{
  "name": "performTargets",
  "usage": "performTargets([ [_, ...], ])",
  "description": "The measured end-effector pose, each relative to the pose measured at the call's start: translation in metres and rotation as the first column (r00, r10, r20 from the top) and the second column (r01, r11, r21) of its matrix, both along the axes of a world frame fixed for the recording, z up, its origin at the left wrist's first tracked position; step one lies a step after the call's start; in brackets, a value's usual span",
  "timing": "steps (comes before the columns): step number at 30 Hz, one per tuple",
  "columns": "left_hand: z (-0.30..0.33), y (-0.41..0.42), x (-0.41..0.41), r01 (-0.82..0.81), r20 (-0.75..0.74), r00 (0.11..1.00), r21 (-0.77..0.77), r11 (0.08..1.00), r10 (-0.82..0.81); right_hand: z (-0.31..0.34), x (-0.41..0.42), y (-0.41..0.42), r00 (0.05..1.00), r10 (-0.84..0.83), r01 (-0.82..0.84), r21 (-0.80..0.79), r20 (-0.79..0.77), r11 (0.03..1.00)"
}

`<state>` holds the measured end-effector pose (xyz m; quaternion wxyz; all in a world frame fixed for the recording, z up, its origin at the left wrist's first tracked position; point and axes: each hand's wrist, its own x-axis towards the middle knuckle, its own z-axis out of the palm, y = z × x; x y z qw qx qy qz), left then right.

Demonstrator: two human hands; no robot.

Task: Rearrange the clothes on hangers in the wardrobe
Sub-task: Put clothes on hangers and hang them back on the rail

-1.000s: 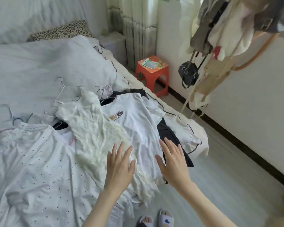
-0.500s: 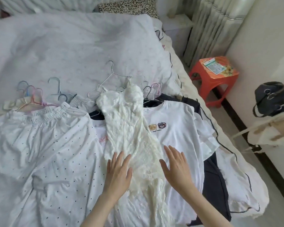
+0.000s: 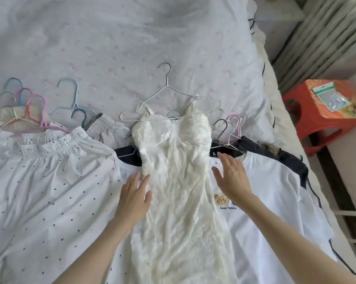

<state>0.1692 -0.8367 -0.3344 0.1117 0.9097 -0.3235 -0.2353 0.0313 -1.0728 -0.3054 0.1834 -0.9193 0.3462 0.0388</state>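
Cream dress (image 3: 173,173) lies mid-bed on its wire hanger (image 3: 169,93), long axis foot-to-head, between flat, released left hand (image 3: 133,198) touching its edge and right hand (image 3: 232,179), equally near.

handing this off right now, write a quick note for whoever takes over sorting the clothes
Left hand: open, flat at the left edge of the cream slip dress. Right hand: open, over the white bear t-shirt beside the dress; neither hand grips anything.
The dress lies lengthwise on the bed, straps on a white wire hanger. The dotted white garment lies to its left, with a cluster of coloured hangers above it.
Done: clothes laid out on the bed. Left: nothing is hung in the wardrobe yet.
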Motion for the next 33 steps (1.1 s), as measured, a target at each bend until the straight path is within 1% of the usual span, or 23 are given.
performTargets([
  [2, -0.010, -0.015, 0.028, 0.013, 0.005, 1.000, -0.024, 1.000, -0.012, -0.009, 0.037, -0.022, 0.999, 0.033, -0.033, -0.043, -0.007, 0.999],
  [4, -0.024, -0.028, 0.050, 0.059, 0.004, 0.998, -0.039, 0.998, -0.059, -0.019, 0.073, -0.044, 0.998, 0.058, -0.060, -0.072, -0.026, 0.996],
  [7, -0.054, -0.042, 0.066, 0.201, 0.006, 0.980, 0.001, 0.980, -0.201, -0.033, 0.126, -0.076, 0.998, 0.066, -0.066, -0.095, -0.009, 0.993],
  [9, -0.072, -0.049, 0.067, 0.261, 0.023, 0.965, -0.013, 0.965, -0.261, -0.039, 0.158, -0.098, 0.998, 0.067, -0.064, -0.115, 0.021, 0.991],
  [12, -0.087, -0.061, 0.069, 0.257, 0.001, 0.966, 0.029, 0.966, -0.257, -0.048, 0.198, -0.126, 0.992, 0.113, -0.120, -0.167, -0.053, 0.979],
  [14, -0.088, -0.066, 0.072, 0.244, 0.021, 0.969, 0.072, 0.967, -0.246, -0.053, 0.218, -0.135, 0.986, 0.114, -0.136, -0.183, -0.124, 0.974],
  [16, -0.088, -0.067, 0.072, 0.277, 0.039, 0.959, 0.085, 0.957, -0.281, -0.056, 0.231, -0.136, 0.981, 0.124, -0.156, -0.227, -0.148, 0.961],
  [17, -0.089, -0.066, 0.071, 0.288, 0.032, 0.955, 0.110, 0.951, -0.294, -0.055, 0.235, -0.134, 0.981, 0.131, -0.162, -0.243, -0.142, 0.956],
  [18, -0.090, -0.064, 0.071, 0.283, 0.057, 0.955, 0.137, 0.949, -0.293, -0.054, 0.236, -0.132, 0.983, 0.133, -0.160, -0.241, -0.124, 0.957],
  [19, -0.087, -0.064, 0.073, 0.283, 0.041, 0.955, 0.163, 0.945, -0.293, -0.052, 0.236, -0.128, 0.988, 0.129, -0.146, -0.228, -0.088, 0.963],
  [21, -0.081, -0.066, 0.076, 0.277, -0.011, 0.960, 0.143, 0.950, -0.278, -0.047, 0.228, -0.122, 0.996, 0.091, -0.086, -0.190, 0.016, 0.978],
  [22, -0.079, -0.067, 0.074, 0.273, -0.025, 0.962, 0.132, 0.953, -0.273, -0.042, 0.221, -0.119, 0.997, 0.043, -0.033, -0.149, 0.070, 0.988],
  [24, -0.068, -0.066, 0.076, 0.263, -0.055, 0.964, 0.080, 0.961, -0.260, -0.028, 0.205, -0.114, 0.980, -0.087, 0.090, -0.010, 0.177, 0.996],
  [25, -0.056, -0.065, 0.077, 0.236, -0.063, 0.970, 0.028, 0.971, -0.234, -0.019, 0.196, -0.111, 0.962, -0.158, 0.146, 0.070, 0.221, 0.987],
  [26, -0.044, -0.062, 0.077, 0.213, -0.029, 0.976, -0.054, 0.976, -0.214, -0.008, 0.187, -0.109, 0.941, -0.221, 0.190, 0.139, 0.257, 0.972],
  [28, -0.019, -0.058, 0.078, 0.203, 0.117, 0.977, -0.230, 0.952, -0.180, 0.013, 0.167, -0.106, 0.899, -0.305, 0.242, 0.224, 0.314, 0.944],
  [30, 0.013, -0.060, 0.084, 0.207, 0.250, 0.961, -0.363, 0.909, -0.119, 0.039, 0.146, -0.104, 0.864, -0.347, 0.263, 0.261, 0.364, 0.929],
  [31, 0.032, -0.064, 0.088, 0.216, 0.307, 0.948, -0.413, 0.885, -0.089, 0.052, 0.135, -0.103, 0.852, -0.350, 0.259, 0.267, 0.389, 0.928],
  [33, 0.073, -0.075, 0.098, 0.268, 0.446, 0.894, -0.457, 0.848, -0.042, 0.081, 0.114, -0.100, 0.838, -0.330, 0.240, 0.249, 0.434, 0.938],
])
